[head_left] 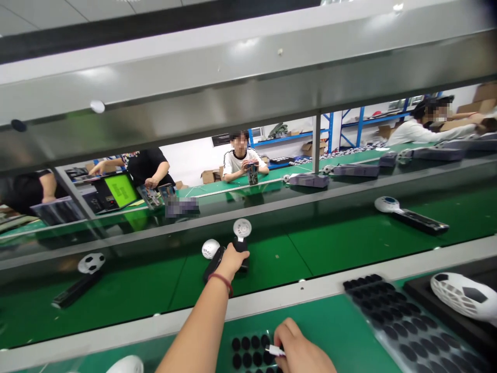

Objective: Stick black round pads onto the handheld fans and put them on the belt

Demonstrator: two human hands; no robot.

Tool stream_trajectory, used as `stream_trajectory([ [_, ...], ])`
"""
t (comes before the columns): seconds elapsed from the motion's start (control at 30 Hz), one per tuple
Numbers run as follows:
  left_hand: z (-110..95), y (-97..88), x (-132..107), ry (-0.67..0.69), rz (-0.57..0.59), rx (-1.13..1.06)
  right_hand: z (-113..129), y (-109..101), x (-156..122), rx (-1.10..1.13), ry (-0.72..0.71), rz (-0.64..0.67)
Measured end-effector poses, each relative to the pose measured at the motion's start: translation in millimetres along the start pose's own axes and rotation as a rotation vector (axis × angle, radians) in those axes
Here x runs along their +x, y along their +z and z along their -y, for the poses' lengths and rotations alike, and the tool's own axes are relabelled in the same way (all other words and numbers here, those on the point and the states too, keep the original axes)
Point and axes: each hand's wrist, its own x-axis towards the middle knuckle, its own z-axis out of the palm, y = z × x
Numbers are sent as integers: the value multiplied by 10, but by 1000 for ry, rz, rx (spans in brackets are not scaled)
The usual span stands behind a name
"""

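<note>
While left hand [232,260] grips fan [241,241], right hand [298,352] pinches plug [275,350].

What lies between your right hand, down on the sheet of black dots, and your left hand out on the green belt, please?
In the head view, a grey metal rail crosses between the right hand and the left hand, followed by bare green belt.

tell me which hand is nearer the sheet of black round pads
Right. The right hand rests on the sheet of black round pads, holding a small white piece; the left hand is out over the belt, gripping a fan handle.
</note>
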Motion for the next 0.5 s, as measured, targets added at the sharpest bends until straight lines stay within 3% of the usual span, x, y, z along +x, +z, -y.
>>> stream_trajectory([
  [0.13,-12,-127,-537,-5,155,-484,27,-36,-73,37,-56,-16],
  [0.27,73,-202,-1141,-44,212,-850,62,13,-116,98,-68,-20],
  [0.4,357,-290,-1616,-136,254,-1008,48,-71,-147,304,-38,-79],
  [0.5,634,-341,-1829,-216,420,-1077,8,-274,-223,506,-4,-110],
])
